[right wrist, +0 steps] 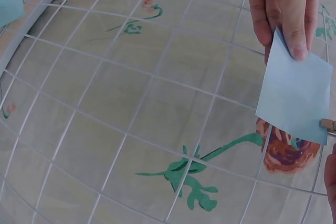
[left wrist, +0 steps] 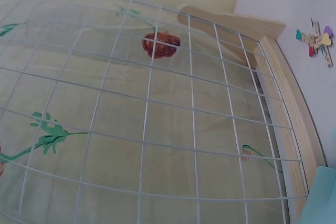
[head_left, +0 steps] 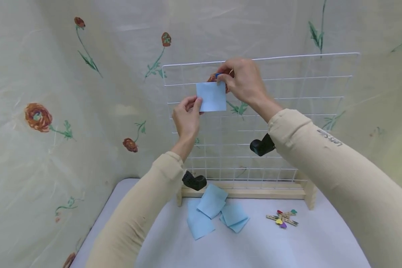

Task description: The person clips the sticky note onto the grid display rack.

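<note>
A square light-blue sheet of paper (head_left: 211, 97) is held up against the upper left part of a white wire grid (head_left: 288, 98). My left hand (head_left: 187, 118) pinches its left edge, thumb in front. At the sheet's top edge my right hand (head_left: 246, 81) pinches a small clothespin with a blue decoration (head_left: 217, 75). In the right wrist view the wooden clothespin (right wrist: 327, 124) meets the paper's edge, with part of the right hand (right wrist: 331, 179) beside it. Whether the clothespin also grips a wire cannot be told. The left wrist view shows neither hand.
Several blue paper sheets (head_left: 212, 201) lie on the white table (head_left: 254, 249) before the grid's wooden base (head_left: 264, 193). To their right is a small pile of decorated clothespins (head_left: 283, 219). Behind the grid hangs a flower-patterned curtain (head_left: 120, 48).
</note>
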The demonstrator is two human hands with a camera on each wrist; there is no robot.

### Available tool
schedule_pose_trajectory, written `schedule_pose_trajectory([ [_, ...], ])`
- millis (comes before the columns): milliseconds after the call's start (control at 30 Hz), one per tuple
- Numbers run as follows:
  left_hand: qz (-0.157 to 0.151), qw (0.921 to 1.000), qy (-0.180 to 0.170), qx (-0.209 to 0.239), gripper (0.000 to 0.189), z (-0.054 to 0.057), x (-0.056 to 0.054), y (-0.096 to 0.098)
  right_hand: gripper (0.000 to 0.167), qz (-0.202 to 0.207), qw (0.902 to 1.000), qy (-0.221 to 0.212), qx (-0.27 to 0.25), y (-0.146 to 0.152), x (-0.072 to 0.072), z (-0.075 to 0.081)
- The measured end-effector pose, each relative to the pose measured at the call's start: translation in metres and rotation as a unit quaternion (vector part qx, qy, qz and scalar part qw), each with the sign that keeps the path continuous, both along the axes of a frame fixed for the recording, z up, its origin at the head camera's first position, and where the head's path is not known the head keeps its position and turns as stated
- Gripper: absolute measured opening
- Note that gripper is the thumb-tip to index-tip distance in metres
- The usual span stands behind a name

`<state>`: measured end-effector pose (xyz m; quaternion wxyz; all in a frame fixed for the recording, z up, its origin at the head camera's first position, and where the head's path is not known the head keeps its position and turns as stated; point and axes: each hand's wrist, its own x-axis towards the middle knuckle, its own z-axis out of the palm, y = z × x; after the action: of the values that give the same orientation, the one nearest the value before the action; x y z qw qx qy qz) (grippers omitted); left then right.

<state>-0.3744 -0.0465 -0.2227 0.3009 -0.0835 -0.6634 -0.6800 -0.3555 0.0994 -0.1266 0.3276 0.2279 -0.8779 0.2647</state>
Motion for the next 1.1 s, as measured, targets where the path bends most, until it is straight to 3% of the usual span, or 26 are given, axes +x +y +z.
schedule_pose_trajectory([
  [500,0.004,0.9999,0.004,-0.015,0.024,0.0030,0.0012,-0.0005,0.017,-0.008,0.9991,-0.040,-0.013,-0.0043,0.0024,0.0023],
  [1100,0.004,0.9999,0.001,-0.010,0.023,0.0024,0.0008,0.0003,0.017,-0.015,0.9993,-0.033,-0.013,-0.0061,-0.0005,-0.0015],
])
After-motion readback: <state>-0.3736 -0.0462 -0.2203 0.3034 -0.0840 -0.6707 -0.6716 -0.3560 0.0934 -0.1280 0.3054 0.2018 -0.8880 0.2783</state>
